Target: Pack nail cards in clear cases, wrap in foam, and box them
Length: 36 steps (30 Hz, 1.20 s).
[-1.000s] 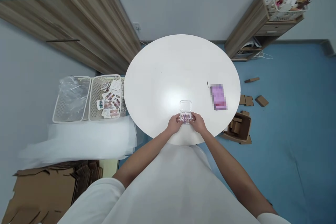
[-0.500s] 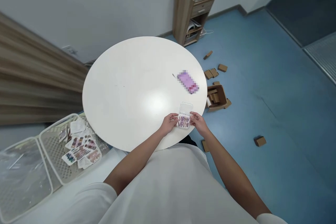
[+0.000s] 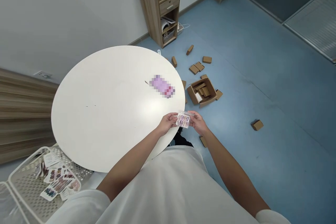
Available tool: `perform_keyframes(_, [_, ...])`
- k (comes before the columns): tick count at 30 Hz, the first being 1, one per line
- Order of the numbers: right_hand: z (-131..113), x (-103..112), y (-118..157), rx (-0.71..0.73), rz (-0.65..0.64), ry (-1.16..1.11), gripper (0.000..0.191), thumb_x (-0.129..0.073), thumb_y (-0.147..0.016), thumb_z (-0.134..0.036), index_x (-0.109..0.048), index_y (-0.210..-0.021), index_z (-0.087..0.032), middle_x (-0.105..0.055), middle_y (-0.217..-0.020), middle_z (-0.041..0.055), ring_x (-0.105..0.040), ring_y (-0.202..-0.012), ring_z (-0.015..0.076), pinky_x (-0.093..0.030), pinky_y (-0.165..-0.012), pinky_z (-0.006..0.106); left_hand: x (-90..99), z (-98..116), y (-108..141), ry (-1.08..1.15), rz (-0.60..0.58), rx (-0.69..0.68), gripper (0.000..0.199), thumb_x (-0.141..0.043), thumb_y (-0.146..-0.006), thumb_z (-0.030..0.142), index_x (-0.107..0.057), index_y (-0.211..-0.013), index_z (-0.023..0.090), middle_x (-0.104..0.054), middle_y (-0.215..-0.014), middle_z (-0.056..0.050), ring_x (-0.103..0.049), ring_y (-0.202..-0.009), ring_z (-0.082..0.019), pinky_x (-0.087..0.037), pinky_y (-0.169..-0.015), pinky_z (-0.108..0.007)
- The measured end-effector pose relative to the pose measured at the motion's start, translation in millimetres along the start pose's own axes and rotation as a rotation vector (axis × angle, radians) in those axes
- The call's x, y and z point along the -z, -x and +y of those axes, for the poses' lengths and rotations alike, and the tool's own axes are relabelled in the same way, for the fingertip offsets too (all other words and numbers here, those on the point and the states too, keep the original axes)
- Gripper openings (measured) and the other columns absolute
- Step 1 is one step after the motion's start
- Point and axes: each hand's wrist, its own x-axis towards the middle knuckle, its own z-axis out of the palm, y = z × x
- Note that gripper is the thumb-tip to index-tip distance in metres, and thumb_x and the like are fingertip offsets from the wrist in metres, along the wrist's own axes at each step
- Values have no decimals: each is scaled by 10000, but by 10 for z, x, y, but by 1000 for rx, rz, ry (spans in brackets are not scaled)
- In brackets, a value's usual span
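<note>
A small clear plastic case [image 3: 183, 120] is held up between my two hands at the table's right front edge. It contains rows of purple and pinkish press-on nails. My left hand [image 3: 166, 125] pinches the case's left side with thumb and fingers. On the opposite side, my right hand [image 3: 198, 124] grips the right edge, its fingertips at the clear lid [image 3: 187, 112]. The lid shows as a thin strip along the case's top, and I cannot tell whether it is fully closed.
A pixelated purple object [image 3: 162, 86] lies on the white round table [image 3: 105, 112]. At lower left, a white basket [image 3: 31, 196] holds several nail cards. An open carton [image 3: 202, 92] of small brown boxes stands on the blue floor, others scattered around. A wooden cabinet [image 3: 149, 14] stands against the wall.
The lid stood raised behind the case and now appears as a narrow strip along its top. My view has turned right, so the table and basket sit further left.
</note>
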Motion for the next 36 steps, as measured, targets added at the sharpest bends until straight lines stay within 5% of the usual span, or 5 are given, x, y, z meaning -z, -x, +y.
perform_keyframes(12, [-329,400,-191,20,-51,-24,190,-618,-643,-300,-648,-810,-215,-641,-1016,44,-610,-832,177,-487,-695,327,-409,86,-289,98,21,48,319,-568,-756,376,-541,-1012,188,-617,-863,-42,-600,-715,-110,-512,-655,-286])
perform_keyframes(17, [-457,588,-147,57,-14,-8,160,-587,-651,-305,-650,-758,-203,-628,-1047,55,-608,-866,197,-488,-715,349,-639,135,-331,-65,-34,52,450,-627,-708,379,-492,-1096,195,-639,-822,-38,-620,-724,-134,-516,-673,-305])
perform_keyframes(22, [-560,676,-17,114,17,32,388,-610,-664,-368,-563,-1036,-270,-563,-1137,44,-577,-932,190,-504,-707,332,-798,150,-391,-159,-20,-16,553,-692,-644,329,-460,-1123,180,-654,-747,-17,-621,-679,-125,-510,-687,-306])
perform_keyframes(30, [-424,621,118,191,154,149,405,-664,-623,-380,-553,-977,-218,-603,-786,6,-585,-708,141,-513,-613,303,-871,127,-396,-148,5,-54,531,-727,-596,321,-503,-1040,139,-651,-700,-14,-617,-646,-119,-508,-671,-289])
perform_keyframes(36, [-363,343,60,227,172,235,422,-659,-621,-392,-547,-984,-209,-547,-697,-15,-553,-663,128,-507,-574,284,-677,114,-246,-123,75,-131,523,-715,-605,344,-495,-1036,145,-625,-652,4,-604,-647,-119,-497,-671,-298])
